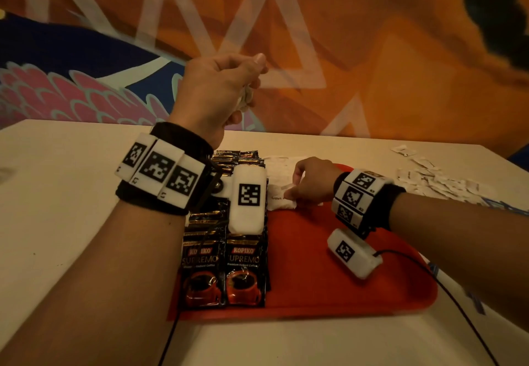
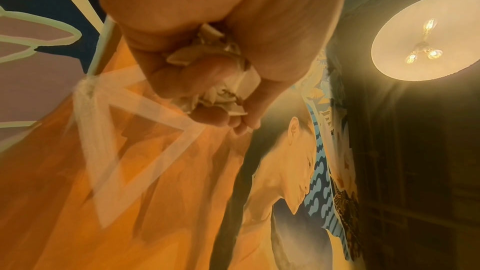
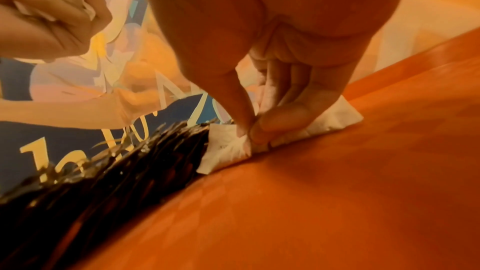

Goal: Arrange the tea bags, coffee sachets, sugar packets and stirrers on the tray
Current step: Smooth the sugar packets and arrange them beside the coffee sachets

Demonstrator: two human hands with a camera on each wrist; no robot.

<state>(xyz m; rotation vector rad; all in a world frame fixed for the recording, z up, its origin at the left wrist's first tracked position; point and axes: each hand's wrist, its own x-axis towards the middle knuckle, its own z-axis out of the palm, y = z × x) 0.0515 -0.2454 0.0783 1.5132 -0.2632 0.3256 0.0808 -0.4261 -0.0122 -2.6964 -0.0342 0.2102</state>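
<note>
On the red tray (image 1: 357, 294), left side: coffee sachets (image 1: 223, 268), black, in two overlapping rows running near to far. Beside them on the right, mid-tray: one white sugar packet (image 3: 226, 147), printed "brown", touching the sachets' edge.

My right hand (image 1: 310, 182): thumb and forefinger pinch this packet at its middle, flat on the tray; the paper creases under my fingertips (image 3: 255, 132).

My left hand (image 1: 217, 91): raised above the far table edge, fist curled round a crumpled bunch of white packets (image 2: 226, 81).

Handling, as I judge it: light, soft paper pouches with loose fill, easily creased, possibly tearable at the seams. I would take each by a flat edge or corner and not squeeze the centre. The glossy sachets look slippery and may slide if nudged.

Elsewhere: a loose heap of white packets (image 1: 435, 179) on the pale table (image 1: 71, 194), right of the tray, well apart from it. More white packets (image 1: 279, 165) at the tray's far end. A black cable (image 1: 446, 288) trails over the tray's right rim, where it could snag. No stirrers visible.
</note>
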